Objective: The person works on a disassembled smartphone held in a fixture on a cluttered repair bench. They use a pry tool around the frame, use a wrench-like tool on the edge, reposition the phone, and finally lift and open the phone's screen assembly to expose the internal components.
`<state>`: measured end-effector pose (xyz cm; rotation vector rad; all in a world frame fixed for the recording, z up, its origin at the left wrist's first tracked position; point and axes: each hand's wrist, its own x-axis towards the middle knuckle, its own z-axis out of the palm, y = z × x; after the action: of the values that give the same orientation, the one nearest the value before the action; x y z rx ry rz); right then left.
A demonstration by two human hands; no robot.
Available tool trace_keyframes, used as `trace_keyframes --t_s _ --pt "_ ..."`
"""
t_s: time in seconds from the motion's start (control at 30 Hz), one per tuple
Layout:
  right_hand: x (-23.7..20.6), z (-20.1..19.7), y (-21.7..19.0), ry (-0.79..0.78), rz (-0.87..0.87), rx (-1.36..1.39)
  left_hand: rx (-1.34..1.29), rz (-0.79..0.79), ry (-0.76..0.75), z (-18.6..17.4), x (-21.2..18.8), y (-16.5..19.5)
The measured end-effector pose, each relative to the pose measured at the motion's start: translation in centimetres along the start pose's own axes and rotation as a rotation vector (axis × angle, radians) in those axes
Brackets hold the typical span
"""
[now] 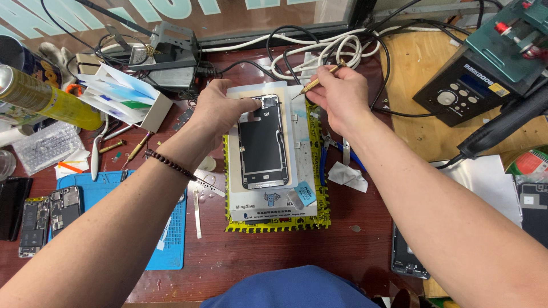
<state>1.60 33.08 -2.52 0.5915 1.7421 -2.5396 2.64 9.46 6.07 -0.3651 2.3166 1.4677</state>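
Head view, left hand [220, 108] grip pressing phone screen [262, 142], hiding its corner, right hand [339, 97] pinching brass tool [317, 81].

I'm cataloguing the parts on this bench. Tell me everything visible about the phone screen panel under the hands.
The phone screen panel lies flat, back side up: a dark glossy rectangle with a thin metal edge and small parts along its top. It rests lengthwise on a pale pad. The left hand presses its top end; the right hand holds a brass-coloured tool nearby.

Glossy black glass phone screen [262, 145] on a white pad [305, 148]; brass-coloured metal tool [315, 82]; dark reddish wooden table [257, 256].
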Motion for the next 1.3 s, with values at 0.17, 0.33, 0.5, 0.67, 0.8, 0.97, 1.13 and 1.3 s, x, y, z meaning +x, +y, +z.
trace_keyframes --t_s 0.17,0.33,0.5,0.67,0.8,0.97,1.13,1.3 --pt "-0.2 0.0 -0.2 0.003 0.0 -0.005 -0.002 -0.009 -0.009 -0.1 -0.3 0.1" --pt "-0.6 -0.1 -0.8 -0.005 -0.067 0.088 0.021 -0.008 -0.003 -0.2 0.1 -0.3" --pt "-1.9 -0.2 -2.8 -0.024 -0.151 0.117 0.025 0.03 0.004 -1.0 0.3 -1.6" --pt "-3.9 3.2 -4.3 -0.172 -0.249 0.112 -0.041 0.002 0.012 -1.6 0.7 -2.8" --pt "-6.2 7.3 -3.9 -0.206 -0.365 -0.138 -0.089 -0.002 0.017 -2.1 0.9 -3.3" --pt "-7.9 10.9 -3.2 -0.238 -0.514 -0.396 -0.164 -0.012 -0.027 -3.1 0.7 -4.0" --pt "-8.3 12.5 -2.4 -0.255 -0.606 -0.518 -0.163 0.001 -0.031 -4.1 0.9 -4.7" --pt "-8.7 13.4 -1.5 -0.246 -0.609 -0.555 -0.108 0.028 -0.003 -4.5 1.8 -5.2"
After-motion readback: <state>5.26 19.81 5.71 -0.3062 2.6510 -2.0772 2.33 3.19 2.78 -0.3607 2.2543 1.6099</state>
